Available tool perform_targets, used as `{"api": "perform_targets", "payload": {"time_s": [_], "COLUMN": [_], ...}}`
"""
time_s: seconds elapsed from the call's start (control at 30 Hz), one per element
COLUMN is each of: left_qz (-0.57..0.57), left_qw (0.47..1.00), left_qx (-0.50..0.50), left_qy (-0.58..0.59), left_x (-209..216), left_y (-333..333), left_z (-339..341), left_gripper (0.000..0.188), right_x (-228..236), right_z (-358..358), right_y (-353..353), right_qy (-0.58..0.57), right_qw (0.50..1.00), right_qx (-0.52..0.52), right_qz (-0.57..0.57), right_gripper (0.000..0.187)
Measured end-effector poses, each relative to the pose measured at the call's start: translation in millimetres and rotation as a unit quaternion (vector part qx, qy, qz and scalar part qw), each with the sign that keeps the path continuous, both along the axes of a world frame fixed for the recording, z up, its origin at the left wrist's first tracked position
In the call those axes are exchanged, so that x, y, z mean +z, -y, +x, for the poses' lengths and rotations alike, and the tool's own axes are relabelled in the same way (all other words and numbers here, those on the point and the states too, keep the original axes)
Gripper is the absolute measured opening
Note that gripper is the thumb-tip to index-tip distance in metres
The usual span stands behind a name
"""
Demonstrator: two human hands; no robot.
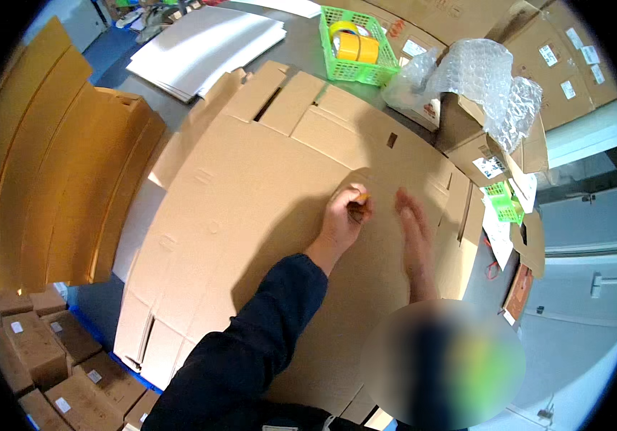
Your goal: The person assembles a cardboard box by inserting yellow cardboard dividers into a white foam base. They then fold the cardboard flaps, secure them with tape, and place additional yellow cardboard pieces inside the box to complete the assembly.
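A large flattened cardboard box (251,179) lies in front of me, with slotted flaps along its edges. Over its middle, my left hand (346,217) is closed around a small thing; only a bit of orange shows at the fingers, and the rest is hidden. To the right, my right hand (413,226) is held edge-on with its fingers stretched out and nothing seen in it; it is slightly smeared by motion. A blurred patch covers my right forearm.
A green basket (330,61) with yellow tape rolls (357,48) stands at the far edge, beside white sheets (208,47). Bubble wrap (477,75) spills from an open box (466,140) at the right. Cardboard stacks (50,179) and closed boxes (35,345) are at left.
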State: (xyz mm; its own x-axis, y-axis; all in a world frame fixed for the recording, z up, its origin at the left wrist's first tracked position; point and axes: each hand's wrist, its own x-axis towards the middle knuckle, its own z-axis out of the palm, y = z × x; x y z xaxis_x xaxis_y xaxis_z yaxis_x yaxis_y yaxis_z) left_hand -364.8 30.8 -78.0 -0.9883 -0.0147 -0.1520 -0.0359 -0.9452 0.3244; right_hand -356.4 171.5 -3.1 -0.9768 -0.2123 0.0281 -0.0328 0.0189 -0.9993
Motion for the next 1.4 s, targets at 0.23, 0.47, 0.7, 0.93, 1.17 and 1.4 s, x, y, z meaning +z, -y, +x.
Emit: {"api": "perform_targets", "payload": {"time_s": [0.23,0.47,0.7,0.93,1.17,1.4], "left_qz": [-0.572,-0.724,-0.811,-0.864,-0.902,-0.903], "left_qw": [0.791,0.62,0.474,0.419,0.353,0.389], "left_qx": [0.146,0.131,0.231,-0.052,-0.08,-0.048], "left_qy": [-0.161,-0.273,-0.253,0.274,0.234,0.177], "left_x": [36,68,87,14,40,37], "left_y": [-14,23,160,360,325,338], "left_z": [107,162,192,223,228,233], "left_gripper": [0.006,0.006,0.021,0.034,0.032,0.031], "right_x": [-50,-93,-50,-49,-50,-48], "right_z": [109,154,152,160,158,156], "right_y": [34,70,114,142,139,143], "right_qy": [0.288,0.243,0.496,0.466,0.451,0.456], "right_qw": [0.861,0.881,0.669,0.764,0.785,0.786], "right_qx": [0.009,0.077,0.014,0.137,0.139,0.149], "right_qz": [-0.419,-0.398,-0.554,-0.423,-0.402,-0.39], "right_gripper": [0.044,0.034,0.022,0.023,0.023,0.023]}}
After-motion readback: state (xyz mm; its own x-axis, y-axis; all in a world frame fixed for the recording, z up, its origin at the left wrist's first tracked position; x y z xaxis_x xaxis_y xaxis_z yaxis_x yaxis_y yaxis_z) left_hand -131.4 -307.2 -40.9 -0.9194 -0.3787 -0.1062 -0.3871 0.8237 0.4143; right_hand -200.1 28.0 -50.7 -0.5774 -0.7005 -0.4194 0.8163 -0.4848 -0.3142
